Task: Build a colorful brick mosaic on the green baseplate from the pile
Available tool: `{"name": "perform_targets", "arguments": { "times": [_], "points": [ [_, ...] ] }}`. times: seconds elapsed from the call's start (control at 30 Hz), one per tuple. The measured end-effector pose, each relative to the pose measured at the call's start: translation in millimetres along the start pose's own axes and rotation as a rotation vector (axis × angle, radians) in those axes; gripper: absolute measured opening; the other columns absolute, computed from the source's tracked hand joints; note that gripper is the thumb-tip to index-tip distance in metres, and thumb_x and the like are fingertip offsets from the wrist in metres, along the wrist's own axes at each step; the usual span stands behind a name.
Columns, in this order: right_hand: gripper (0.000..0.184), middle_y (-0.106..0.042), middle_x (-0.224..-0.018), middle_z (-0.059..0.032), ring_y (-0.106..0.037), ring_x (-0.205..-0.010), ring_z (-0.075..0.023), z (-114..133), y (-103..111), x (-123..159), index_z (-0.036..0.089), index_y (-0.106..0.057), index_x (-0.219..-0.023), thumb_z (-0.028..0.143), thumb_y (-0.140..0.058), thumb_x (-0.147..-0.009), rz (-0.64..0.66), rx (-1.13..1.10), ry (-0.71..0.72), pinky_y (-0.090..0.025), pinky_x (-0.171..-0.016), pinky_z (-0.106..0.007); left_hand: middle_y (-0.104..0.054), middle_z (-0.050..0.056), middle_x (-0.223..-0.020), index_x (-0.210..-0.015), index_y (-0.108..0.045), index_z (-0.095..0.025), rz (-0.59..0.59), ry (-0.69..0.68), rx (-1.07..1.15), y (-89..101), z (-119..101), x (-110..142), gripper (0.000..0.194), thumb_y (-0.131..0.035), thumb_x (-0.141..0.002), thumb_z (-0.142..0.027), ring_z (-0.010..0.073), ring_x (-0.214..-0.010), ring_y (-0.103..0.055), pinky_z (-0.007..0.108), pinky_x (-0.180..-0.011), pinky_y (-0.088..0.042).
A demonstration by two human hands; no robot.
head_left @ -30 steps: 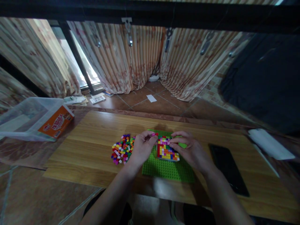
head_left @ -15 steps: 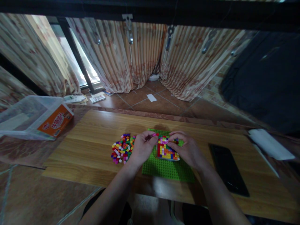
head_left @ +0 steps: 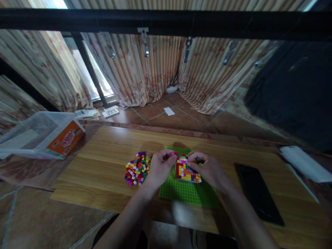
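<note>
A green studded baseplate (head_left: 185,193) lies on the wooden table. On it sits a small block panel (head_left: 187,172) covered in red, yellow, orange, pink and purple bricks. My left hand (head_left: 161,167) is at the panel's upper left corner, thumb and forefinger pinching a small pink brick (head_left: 172,153). Over the panel's right side is my right hand (head_left: 207,169), its thumb and forefinger closed together at the bricks; whatever sits between those fingertips is too small to make out. Loose colourful bricks (head_left: 136,170) form a pile just left of my left hand.
A black flat tablet-like object (head_left: 258,193) lies on the table (head_left: 95,166) at the right. A clear plastic bin (head_left: 33,138) with an orange label stands at the far left. Beyond the table are curtains (head_left: 160,69) and a white paper (head_left: 169,111) on the tiled floor.
The camera has tilted up a little, so the whole scene sits lower in view. Both hands keep nearly the same places at the panel.
</note>
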State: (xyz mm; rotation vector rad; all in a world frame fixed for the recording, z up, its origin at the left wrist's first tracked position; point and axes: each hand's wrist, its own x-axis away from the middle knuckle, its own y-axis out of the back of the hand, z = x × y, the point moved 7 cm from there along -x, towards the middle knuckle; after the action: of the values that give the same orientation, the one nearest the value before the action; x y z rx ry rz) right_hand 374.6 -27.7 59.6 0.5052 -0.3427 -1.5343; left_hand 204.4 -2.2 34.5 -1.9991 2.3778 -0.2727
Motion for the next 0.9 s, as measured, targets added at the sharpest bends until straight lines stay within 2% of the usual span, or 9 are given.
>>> {"name": "perform_targets", "arguments": {
  "times": [0.23,0.37,0.47,0.6,0.73,0.9],
  "points": [
    [0.014,-0.07,-0.1,-0.0033,-0.064,-0.093,-0.0222,-2,2,1,0.025,-0.072,-0.077,0.038,-0.068,-0.079,0.024,-0.031,-0.005,-0.047,-0.088,-0.037,-0.063,0.0,-0.073,-0.08,-0.067,-0.015,0.044,-0.061,-0.036,-1.6,-8,5,0.016,-0.069,-0.077,-0.031,0.0129,-0.069,-0.055,0.024,-0.067,-0.046],
    [0.021,-0.07,-0.105,-0.0046,-0.064,-0.101,-0.0229,10,5,1,0.027,-0.074,-0.089,0.042,-0.06,-0.087,-0.077,-0.043,0.028,-0.047,-0.091,-0.037,-0.066,0.002,-0.077,-0.084,-0.069,-0.016,0.048,-0.107,-0.075,-3.0,-16,8,0.015,-0.066,-0.081,-0.03,0.0147,-0.073,-0.058,0.025,-0.07,-0.048],
    [0.023,-0.069,-0.107,-0.0059,-0.063,-0.104,-0.023,23,-1,2,0.026,-0.074,-0.096,0.042,-0.06,-0.088,-0.109,-0.013,0.087,-0.047,-0.093,-0.037,-0.069,0.003,-0.08,-0.088,-0.071,-0.016,0.068,-0.142,-0.088,-6.7,-22,11,0.015,-0.063,-0.083,-0.027,0.0155,-0.076,-0.061,0.025,-0.072,-0.049],
    [0.022,-0.069,-0.101,-0.0062,-0.064,-0.098,-0.0218,34,-12,2,0.024,-0.074,-0.093,0.04,-0.059,-0.09,-0.134,0.03,0.146,-0.048,-0.09,-0.037,-0.071,0.004,-0.085,-0.093,-0.072,-0.017,0.081,-0.161,-0.06,-10.8,-25,14,0.017,-0.061,-0.085,-0.026,0.0157,-0.079,-0.063,0.025,-0.074,-0.05],
    [0.025,-0.068,-0.096,-0.0053,-0.064,-0.093,-0.0204,36,-16,5,0.024,-0.075,-0.088,0.042,-0.057,-0.092,-0.193,0.021,0.154,-0.049,-0.085,-0.035,-0.072,0.004,-0.085,-0.095,-0.073,-0.016,0.045,-0.164,-0.043,-10.2,-24,15,0.018,-0.061,-0.084,-0.025,0.0153,-0.078,-0.063,0.026,-0.075,-0.05],
    [0.025,-0.069,-0.097,-0.0047,-0.063,-0.094,-0.0209,38,-20,8,0.026,-0.075,-0.088,0.044,-0.057,-0.092,-0.226,0.054,0.184,-0.047,-0.086,-0.035,-0.07,0.003,-0.078,-0.088,-0.073,-0.015,0.004,-0.174,0.007,-8.1,-27,17,0.015,-0.061,-0.083,-0.022,0.0132,-0.072,-0.06,0.023,-0.069,-0.048]
  ]
}}
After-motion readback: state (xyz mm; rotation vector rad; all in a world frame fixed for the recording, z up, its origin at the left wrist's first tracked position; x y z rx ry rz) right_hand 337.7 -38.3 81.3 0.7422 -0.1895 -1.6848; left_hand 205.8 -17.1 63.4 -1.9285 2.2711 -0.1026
